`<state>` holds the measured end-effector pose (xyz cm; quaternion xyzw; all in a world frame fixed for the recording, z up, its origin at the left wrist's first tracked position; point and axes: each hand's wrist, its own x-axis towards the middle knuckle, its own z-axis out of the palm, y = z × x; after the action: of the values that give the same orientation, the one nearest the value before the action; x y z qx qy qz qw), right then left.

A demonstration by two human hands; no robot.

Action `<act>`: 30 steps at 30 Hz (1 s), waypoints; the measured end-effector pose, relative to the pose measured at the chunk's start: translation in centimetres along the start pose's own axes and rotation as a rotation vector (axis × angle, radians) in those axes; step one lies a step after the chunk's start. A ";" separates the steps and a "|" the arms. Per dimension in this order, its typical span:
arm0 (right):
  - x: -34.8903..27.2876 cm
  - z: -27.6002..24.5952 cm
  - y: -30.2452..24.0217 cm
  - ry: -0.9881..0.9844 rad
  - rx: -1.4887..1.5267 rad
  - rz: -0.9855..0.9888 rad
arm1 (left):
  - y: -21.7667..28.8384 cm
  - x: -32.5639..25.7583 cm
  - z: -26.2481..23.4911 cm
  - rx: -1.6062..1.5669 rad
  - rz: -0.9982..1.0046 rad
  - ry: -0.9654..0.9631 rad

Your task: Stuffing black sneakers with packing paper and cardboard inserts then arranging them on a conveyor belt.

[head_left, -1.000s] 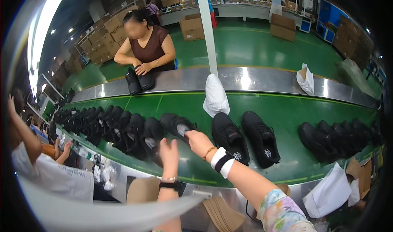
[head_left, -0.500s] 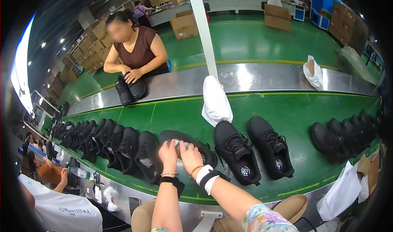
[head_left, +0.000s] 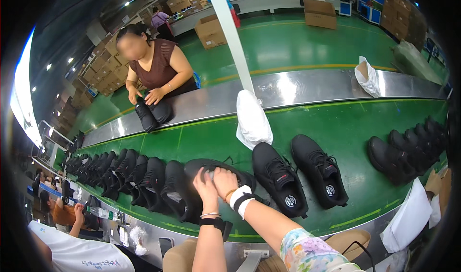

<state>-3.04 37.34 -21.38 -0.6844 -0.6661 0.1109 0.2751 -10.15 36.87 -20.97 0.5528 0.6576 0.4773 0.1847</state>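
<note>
A black lace-up shoe (head_left: 198,165) lies tilted across the green conveyor belt, toe to the left, right in front of me. My left hand (head_left: 206,191) is closed at the shoe's upper, fingers bent toward its opening. Beside it, my right hand (head_left: 224,181) is curled over the same shoe, close against the left one. Something pale grey shows between the hands; its kind is unclear. A loose lace sticks up behind them. Two black shoes (head_left: 277,176) (head_left: 319,169) stand just to the right, and another black shoe (head_left: 178,190) touches on the left.
Rows of black shoes (head_left: 127,169) run left; several more (head_left: 403,152) stand at right. A white wrapped bundle (head_left: 252,118) sits by a white post (head_left: 230,36). Across the belt (head_left: 331,113), a person (head_left: 156,68) handles shoes (head_left: 152,114). White paper (head_left: 408,217) hangs at the right edge.
My right hand's fingers have curled in tighter, and my left hand has shifted slightly right and turned. The person opposite has moved their hands apart over the shoes. The view has shifted a little.
</note>
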 end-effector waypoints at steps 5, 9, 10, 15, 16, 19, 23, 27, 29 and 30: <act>-2.8 -1.7 0.0 0.116 0.019 -0.108 | -2.6 1.6 -0.7 -0.552 -0.331 -0.071; -3.7 -6.4 -0.8 0.139 0.004 -0.292 | -2.0 1.7 -1.4 -0.499 -0.290 -0.148; -3.7 -7.9 -0.9 0.092 -0.023 -0.249 | -2.7 1.6 -0.6 -0.520 -0.263 -0.165; -2.3 -22.3 -6.3 -0.039 0.222 -0.056 | -8.1 4.9 -6.7 -0.336 -0.044 -0.257; -1.5 -25.1 -3.8 0.025 0.277 0.011 | -4.6 3.2 -5.0 -0.306 -0.074 -0.224; -2.1 -36.0 1.4 0.270 0.433 -0.007 | 3.9 -0.7 -7.3 -0.175 -0.188 -0.142; -9.5 -48.6 0.9 0.410 0.499 -0.069 | 11.7 -9.4 -20.4 -0.470 -0.107 0.100; -22.6 -49.1 2.9 0.511 0.299 -0.252 | 19.3 -24.2 -27.1 -0.120 0.178 0.301; -30.7 -47.4 2.3 0.468 0.385 -0.130 | 24.1 -29.9 -26.1 -0.445 0.063 -0.213; -34.1 -45.9 2.8 0.468 0.360 -0.116 | 27.3 -32.9 -24.0 -0.748 -0.192 -0.379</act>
<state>20.15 -6.23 7.63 -0.5925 -0.5921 0.0508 0.5438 -3.03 -4.83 3.81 0.4618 0.4421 0.5538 0.5335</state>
